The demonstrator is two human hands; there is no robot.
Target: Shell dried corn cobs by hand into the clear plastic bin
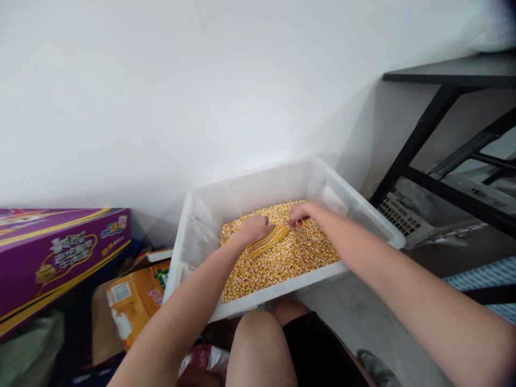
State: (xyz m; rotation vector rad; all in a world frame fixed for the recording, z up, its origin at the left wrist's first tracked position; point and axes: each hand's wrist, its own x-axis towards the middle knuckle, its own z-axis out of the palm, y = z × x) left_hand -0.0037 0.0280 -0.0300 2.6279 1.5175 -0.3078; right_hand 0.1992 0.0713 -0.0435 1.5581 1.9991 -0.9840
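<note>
An ear of corn [268, 243], yellow and covered with kernels, lies slanted just over a bed of loose corn kernels [282, 269]. My left hand [256, 228] is curled round its upper side, with the fingers partly hidden. At the ear's far right tip, my right hand [300, 212] is closed in a pinch. Both hands are inside a translucent white plastic bin [282, 287], which holds the kernels. Under my hands, the fingertips are hard to make out.
To the left stand a purple carton [68, 258] and an orange package [133, 301]. A black-framed table [443, 80] is at the right, with a white plastic basket [403, 215] beneath it. A white wall [242, 91] rises behind the bin. My knees are against the near side.
</note>
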